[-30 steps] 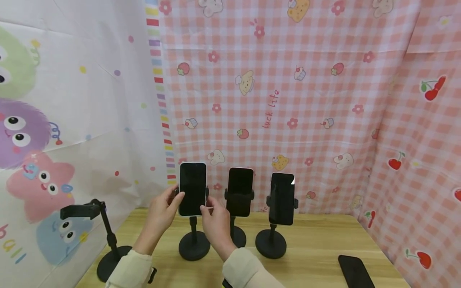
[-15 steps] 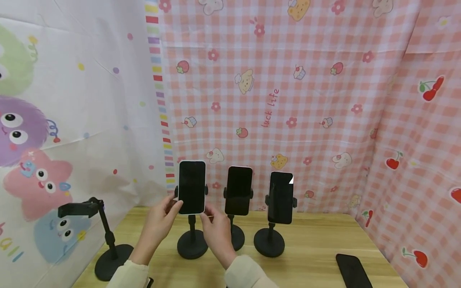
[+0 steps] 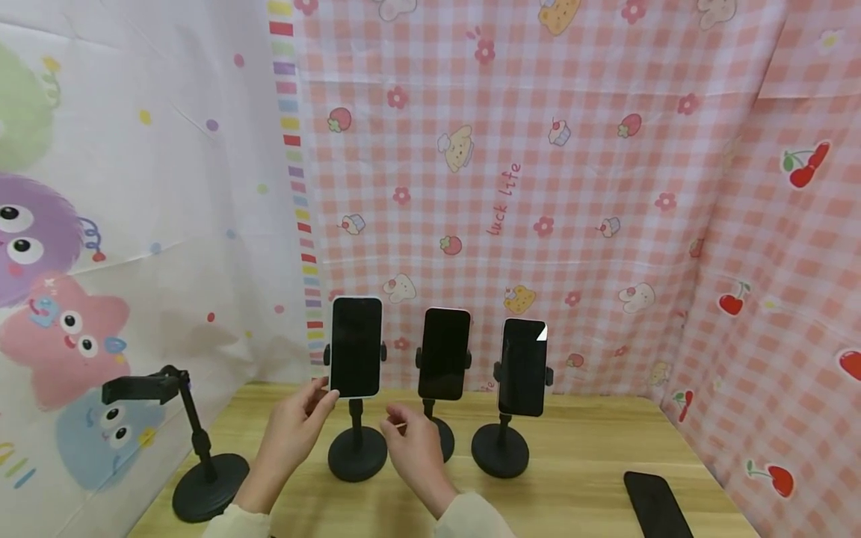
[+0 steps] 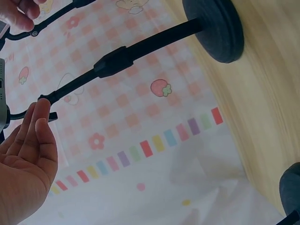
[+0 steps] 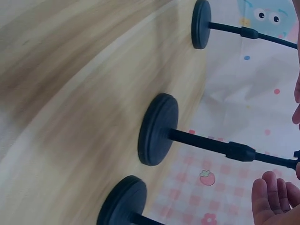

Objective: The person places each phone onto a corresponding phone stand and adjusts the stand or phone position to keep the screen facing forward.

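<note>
A black-screened smartphone with a pale rim stands upright in the clamp of a black phone stand. My left hand is at the phone's lower left corner, its thumb tip at the edge; whether it touches is unclear. In the left wrist view the left hand's fingers extend loosely beside the stand's thin arm, gripping nothing. Below and right of the phone, my right hand holds nothing, fingers loosely bent. The right wrist view shows these fingers apart from the stand's pole.
Two more stands hold a middle phone and a right phone. At the left stands a black stand with a bare clamp. A dark phone lies on the wooden table at the right. Printed cloths hang behind.
Both hands have slid down from the left phone's sides. My right hand has come away from its lower right corner, and my left hand has lowered to the lower left corner. The phone stays clamped.
</note>
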Available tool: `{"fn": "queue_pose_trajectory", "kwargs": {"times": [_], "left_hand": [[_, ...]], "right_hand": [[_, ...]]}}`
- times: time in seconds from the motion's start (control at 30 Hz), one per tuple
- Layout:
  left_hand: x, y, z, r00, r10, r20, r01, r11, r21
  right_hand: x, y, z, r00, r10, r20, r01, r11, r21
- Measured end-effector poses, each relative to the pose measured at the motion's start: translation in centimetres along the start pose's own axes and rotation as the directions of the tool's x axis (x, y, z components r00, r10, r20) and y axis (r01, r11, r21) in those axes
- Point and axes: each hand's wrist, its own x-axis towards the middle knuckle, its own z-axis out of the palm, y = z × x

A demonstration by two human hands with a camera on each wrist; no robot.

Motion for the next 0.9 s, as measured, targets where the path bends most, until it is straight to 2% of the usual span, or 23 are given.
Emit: {"fn": "queue_pose_trajectory", "kwargs": {"times": [0.37, 0.67, 0.9], "left_hand": [[-0.6, -0.3, 0.2, 1.000, 0.000, -0.005, 0.000, 1.000, -0.005], [-0.8, -0.4, 0.4, 1.000, 0.000, 0.011, 0.000, 1.000, -0.004], [-1.2, -0.6, 0.6, 1.000, -0.003, 0.026, 0.002, 1.000, 0.008]], "right_hand": [[-0.6, 2.2, -0.9, 0.998, -0.064, 0.005, 0.064, 0.995, -0.074], [-0.9, 4.0, -2.2, 0.999, 0.021, 0.043, -0.016, 0.993, -0.120], [-1.4, 4.8, -3.3, 0.992, 0.054, 0.113, -0.035, 0.985, -0.170]]}}
